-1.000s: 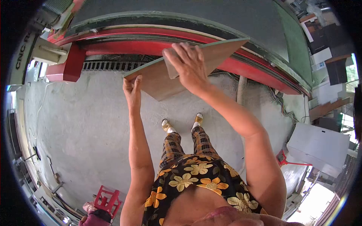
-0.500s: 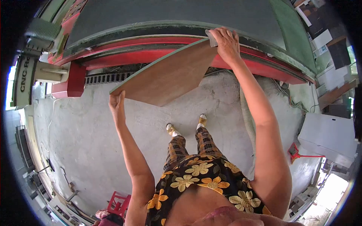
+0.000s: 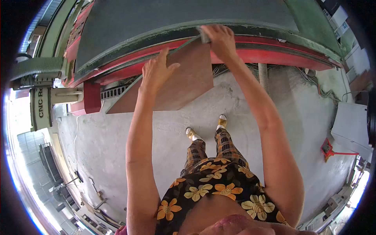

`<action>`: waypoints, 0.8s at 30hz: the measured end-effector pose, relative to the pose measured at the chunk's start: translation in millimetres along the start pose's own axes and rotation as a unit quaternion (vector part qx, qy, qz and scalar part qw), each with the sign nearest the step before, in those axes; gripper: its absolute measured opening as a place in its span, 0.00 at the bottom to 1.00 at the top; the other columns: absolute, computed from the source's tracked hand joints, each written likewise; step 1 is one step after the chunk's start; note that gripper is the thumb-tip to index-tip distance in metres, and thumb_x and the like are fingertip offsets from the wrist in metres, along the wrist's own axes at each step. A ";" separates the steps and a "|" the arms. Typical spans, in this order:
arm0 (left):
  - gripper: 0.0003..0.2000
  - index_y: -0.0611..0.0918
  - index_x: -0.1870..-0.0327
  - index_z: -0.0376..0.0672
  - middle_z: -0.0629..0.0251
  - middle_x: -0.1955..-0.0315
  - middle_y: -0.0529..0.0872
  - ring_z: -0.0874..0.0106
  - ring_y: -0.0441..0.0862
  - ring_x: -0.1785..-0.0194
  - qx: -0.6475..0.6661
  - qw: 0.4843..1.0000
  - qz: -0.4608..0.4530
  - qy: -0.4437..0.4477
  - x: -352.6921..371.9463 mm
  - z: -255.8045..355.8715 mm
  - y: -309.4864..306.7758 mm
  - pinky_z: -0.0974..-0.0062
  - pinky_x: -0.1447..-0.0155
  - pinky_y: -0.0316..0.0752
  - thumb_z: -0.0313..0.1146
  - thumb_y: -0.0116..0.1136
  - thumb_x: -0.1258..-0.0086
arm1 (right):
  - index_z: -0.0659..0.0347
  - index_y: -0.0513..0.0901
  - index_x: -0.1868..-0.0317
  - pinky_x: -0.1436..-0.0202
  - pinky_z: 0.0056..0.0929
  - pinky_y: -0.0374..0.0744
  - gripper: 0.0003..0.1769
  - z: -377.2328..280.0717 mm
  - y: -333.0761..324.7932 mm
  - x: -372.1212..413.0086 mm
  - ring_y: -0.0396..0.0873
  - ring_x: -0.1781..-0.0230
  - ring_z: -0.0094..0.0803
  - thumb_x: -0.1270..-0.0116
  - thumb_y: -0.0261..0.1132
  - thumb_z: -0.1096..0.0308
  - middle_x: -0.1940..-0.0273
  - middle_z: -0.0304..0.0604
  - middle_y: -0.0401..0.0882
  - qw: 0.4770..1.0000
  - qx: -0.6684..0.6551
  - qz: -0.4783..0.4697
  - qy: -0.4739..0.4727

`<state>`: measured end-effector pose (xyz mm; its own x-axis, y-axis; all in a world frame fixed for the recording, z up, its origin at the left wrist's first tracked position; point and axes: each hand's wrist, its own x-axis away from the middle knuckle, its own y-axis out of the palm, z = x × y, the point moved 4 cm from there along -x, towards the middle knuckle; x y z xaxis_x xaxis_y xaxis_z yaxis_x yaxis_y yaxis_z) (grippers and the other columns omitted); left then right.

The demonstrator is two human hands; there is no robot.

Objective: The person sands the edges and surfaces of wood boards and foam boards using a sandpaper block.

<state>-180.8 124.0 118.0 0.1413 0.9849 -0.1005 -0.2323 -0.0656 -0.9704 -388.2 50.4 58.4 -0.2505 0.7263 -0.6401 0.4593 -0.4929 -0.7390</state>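
Observation:
A brown flat board with a pale green edge stands tilted in front of the machine bed, its upper right corner close to the bed's rim. My right hand is closed at that corner around a small grey pad, which touches the board's edge. Whether these fingers also grip the board itself is hidden. Over the upper left edge of the board is my left hand, fingers apart and thumb stretched out, holding nothing. Part of the board is covered by my left hand and forearm.
The dark machine bed with a red side rail spans the far side. At left is a CNC machine part with a ribbed hose. Another hose reaches the concrete floor. A red dustpan lies right.
My left hand has let go of the board's left corner and moved up and right, opening. My right hand and the pad have shifted slightly left. The board now hangs more steeply to the left.

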 end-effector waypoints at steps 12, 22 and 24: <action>0.17 0.81 0.74 0.42 0.58 0.80 0.82 0.54 0.80 0.73 -0.070 0.995 0.067 0.027 10.1 17.0 13.7 0.61 0.68 0.74 0.48 0.67 0.47 | 0.60 0.67 0.38 0.39 0.44 0.68 0.30 -14.0 30.9 77.7 0.67 0.40 0.53 0.44 0.51 0.86 0.44 0.59 0.70 0.867 -0.451 -0.021 0.212; 0.11 0.80 0.74 0.41 0.61 0.78 0.81 0.57 0.75 0.74 -0.016 0.996 0.074 -0.038 112.6 -65.5 -37.2 0.63 0.66 0.69 0.37 0.69 0.49 | 0.54 0.67 0.38 0.37 0.41 0.67 0.34 -114.7 18.8 95.2 0.68 0.39 0.47 0.47 0.56 0.84 0.42 0.49 0.71 0.845 -0.493 -0.153 0.140; 0.10 0.79 0.74 0.40 0.61 0.79 0.80 0.58 0.74 0.74 -0.002 0.995 0.073 -0.070 141.1 -88.4 -55.1 0.65 0.66 0.69 0.35 0.69 0.49 | 0.54 0.68 0.39 0.37 0.42 0.66 0.32 -143.1 30.0 106.8 0.68 0.39 0.47 0.46 0.59 0.82 0.42 0.48 0.71 0.865 -0.459 -0.163 0.121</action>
<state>-63.0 252.4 137.9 -0.0299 0.9776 -0.2083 -0.2366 -0.2094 -0.9488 -279.2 181.7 -2.0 -0.3589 0.8891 -0.2839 0.9089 0.2637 -0.3232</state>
